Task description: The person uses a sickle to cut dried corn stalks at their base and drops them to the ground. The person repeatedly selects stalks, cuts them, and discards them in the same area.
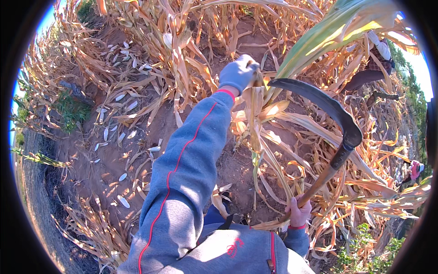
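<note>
My left hand (238, 74), in a pale glove, is stretched forward and closed around a dry corn stalk (254, 107). Tan leaves hang from the stalk, and a large greenish leaf (315, 48) rises to its right. My right hand (299, 213) looks bare and is wrapped around the wooden handle of a sickle (347, 137) low in front of my body. The sickle's dark curved blade arches up and left, its tip close to the right of the gripped stalk. Whether the tip touches the leaves I cannot tell.
Standing dry corn (150, 27) fills the far side. Pale ears or husks (123, 201) lie scattered on brown soil at the left. Cut stalks (365, 182) are heaped at the right. One person (378, 57) is at the far right, and a pink hat (415, 169) shows below.
</note>
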`<move>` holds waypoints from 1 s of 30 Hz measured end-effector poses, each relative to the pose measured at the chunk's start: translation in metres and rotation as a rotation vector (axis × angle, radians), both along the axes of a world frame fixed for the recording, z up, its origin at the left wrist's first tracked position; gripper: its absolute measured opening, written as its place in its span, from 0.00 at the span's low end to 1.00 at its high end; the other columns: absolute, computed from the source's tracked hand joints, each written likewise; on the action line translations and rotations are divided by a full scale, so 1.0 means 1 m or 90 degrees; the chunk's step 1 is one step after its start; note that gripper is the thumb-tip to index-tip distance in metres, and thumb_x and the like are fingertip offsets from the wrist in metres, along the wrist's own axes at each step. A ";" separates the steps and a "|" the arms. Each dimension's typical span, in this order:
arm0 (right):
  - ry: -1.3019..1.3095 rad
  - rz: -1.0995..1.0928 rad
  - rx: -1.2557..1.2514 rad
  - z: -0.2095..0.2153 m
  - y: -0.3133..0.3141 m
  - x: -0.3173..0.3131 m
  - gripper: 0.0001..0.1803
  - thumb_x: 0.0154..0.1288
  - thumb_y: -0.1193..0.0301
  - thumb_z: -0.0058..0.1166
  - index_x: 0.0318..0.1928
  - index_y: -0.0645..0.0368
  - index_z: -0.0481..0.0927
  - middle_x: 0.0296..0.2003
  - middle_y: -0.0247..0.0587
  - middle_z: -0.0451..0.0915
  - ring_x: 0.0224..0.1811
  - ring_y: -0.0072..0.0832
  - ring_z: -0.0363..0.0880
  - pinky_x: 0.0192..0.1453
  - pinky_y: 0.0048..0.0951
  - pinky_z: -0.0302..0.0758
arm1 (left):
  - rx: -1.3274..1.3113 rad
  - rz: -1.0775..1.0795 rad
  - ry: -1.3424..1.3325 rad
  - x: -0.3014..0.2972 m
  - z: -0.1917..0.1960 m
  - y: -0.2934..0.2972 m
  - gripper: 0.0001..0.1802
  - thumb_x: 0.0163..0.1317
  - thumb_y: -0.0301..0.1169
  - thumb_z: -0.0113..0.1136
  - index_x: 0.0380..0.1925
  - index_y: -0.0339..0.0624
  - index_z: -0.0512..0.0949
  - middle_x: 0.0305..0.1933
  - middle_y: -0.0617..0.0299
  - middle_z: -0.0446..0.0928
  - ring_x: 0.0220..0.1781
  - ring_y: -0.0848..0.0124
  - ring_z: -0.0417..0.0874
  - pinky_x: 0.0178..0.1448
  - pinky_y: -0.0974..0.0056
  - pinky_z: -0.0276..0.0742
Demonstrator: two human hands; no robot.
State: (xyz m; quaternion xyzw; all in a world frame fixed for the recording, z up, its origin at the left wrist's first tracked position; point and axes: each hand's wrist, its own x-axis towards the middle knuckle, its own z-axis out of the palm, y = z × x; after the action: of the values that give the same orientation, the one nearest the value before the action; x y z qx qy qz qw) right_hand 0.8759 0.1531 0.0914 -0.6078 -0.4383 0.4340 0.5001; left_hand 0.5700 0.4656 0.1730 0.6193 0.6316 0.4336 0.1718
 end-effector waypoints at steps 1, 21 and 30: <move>0.014 0.028 -0.009 -0.003 0.001 0.001 0.07 0.61 0.76 0.53 0.28 0.59 0.68 0.18 0.32 0.71 0.15 0.16 0.69 0.19 0.19 0.65 | -0.015 0.125 -0.029 -0.020 -0.016 -0.006 0.15 0.58 0.44 0.55 0.37 0.46 0.77 0.33 0.51 0.80 0.39 0.54 0.81 0.42 0.58 0.73; -0.364 0.068 0.006 -0.148 0.066 -0.035 0.17 0.62 0.62 0.54 0.36 0.64 0.70 0.26 0.46 0.75 0.24 0.33 0.76 0.30 0.34 0.73 | -0.387 0.318 -0.157 -0.054 -0.223 -0.157 0.24 0.61 0.49 0.46 0.33 0.38 0.80 0.27 0.53 0.79 0.26 0.59 0.81 0.32 0.58 0.77; -0.119 0.042 0.081 -0.045 0.113 -0.068 0.11 0.62 0.67 0.55 0.34 0.62 0.71 0.19 0.31 0.69 0.20 0.18 0.63 0.23 0.24 0.64 | -0.573 0.177 0.197 -0.096 -0.421 -0.356 0.17 0.56 0.44 0.50 0.26 0.44 0.80 0.25 0.52 0.79 0.27 0.63 0.82 0.35 0.60 0.78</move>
State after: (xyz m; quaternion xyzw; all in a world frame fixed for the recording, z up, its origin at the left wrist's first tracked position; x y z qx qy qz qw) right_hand 0.8082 0.2656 0.0462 -0.5980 -0.5297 0.3628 0.4798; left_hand 0.4745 0.1096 -0.2477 0.4504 0.8511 0.0393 0.2668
